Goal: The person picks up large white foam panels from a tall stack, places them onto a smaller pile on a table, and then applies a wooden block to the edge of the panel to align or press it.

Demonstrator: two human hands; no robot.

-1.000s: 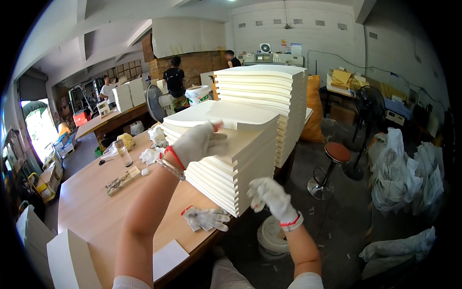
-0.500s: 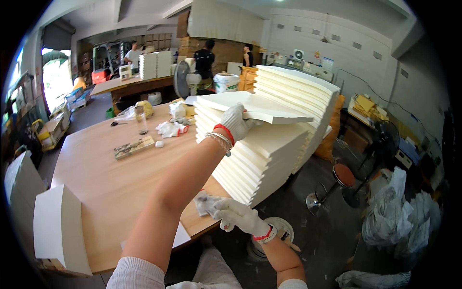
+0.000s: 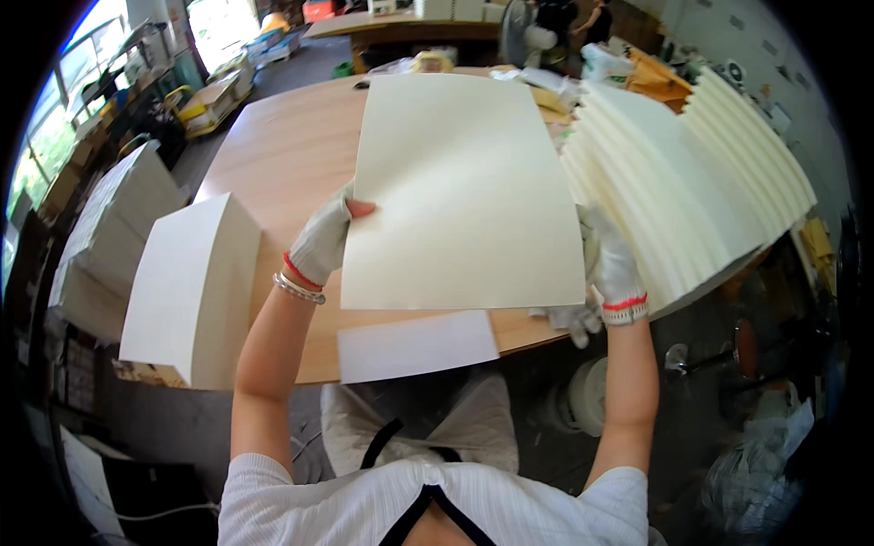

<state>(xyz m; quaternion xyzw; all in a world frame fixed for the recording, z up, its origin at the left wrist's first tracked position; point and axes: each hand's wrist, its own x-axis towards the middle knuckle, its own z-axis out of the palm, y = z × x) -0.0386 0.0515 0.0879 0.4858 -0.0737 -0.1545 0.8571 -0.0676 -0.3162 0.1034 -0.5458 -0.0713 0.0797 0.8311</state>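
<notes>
A cream, rectangular block of paper [image 3: 460, 200] is held up over the near part of the table, its broad face toward me. My left hand [image 3: 323, 238], in a white knit glove with a red cuff, is closed on its left edge, the thumb lying on the face. At the right edge my right hand [image 3: 614, 259], gloved the same way, grips the block, with its fingers partly hidden. A tall stack of similar cream blocks [image 3: 651, 173] with rippled edges stands just right of that hand. Below the block, a white sheet [image 3: 419, 348] lies at the table's near edge.
Another neat white paper stack [image 3: 177, 282] sits at the table's left corner. A loose pale glove [image 3: 574, 320] hangs near the front edge, below my right wrist. On the floor are a white bucket [image 3: 587, 400] and a round stool [image 3: 745, 348]. Other people [image 3: 596, 20] stand far back.
The block has come off the stack on the right to in front of me. My right hand has risen from the table edge and taken its right side. The view has turned left and down.
</notes>
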